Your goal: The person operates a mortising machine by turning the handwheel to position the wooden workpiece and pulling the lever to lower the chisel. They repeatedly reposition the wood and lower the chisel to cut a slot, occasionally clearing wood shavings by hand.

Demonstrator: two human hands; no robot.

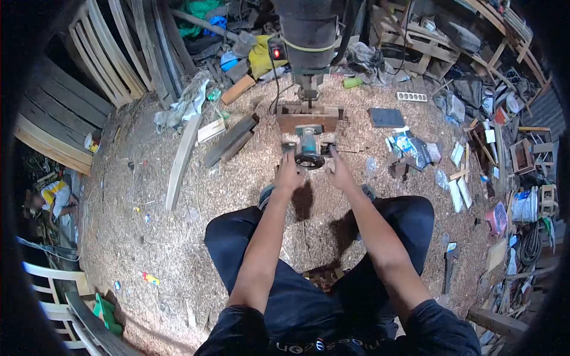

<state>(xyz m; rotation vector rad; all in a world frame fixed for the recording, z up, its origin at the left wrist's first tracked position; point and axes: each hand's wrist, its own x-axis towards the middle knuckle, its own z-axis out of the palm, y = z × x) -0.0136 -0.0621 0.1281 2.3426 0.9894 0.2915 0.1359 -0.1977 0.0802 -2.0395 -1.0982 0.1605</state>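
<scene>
A motor-driven machine with a vertical spindle stands in front of me, its bit pointing down at a brown wooden block. Below the block sits a green metal clamp body with a dark round handwheel. Left of the wheel, my left hand has its fingers bent against the clamp's metal side. My right hand rests the same way on the other side, fingertips at the dark metal part. What the fingers close on is largely hidden.
Wood shavings cover the floor. Timber offcuts and a long board lie to the left. A dark slab and a white power strip are at the right. Another person is at the far left.
</scene>
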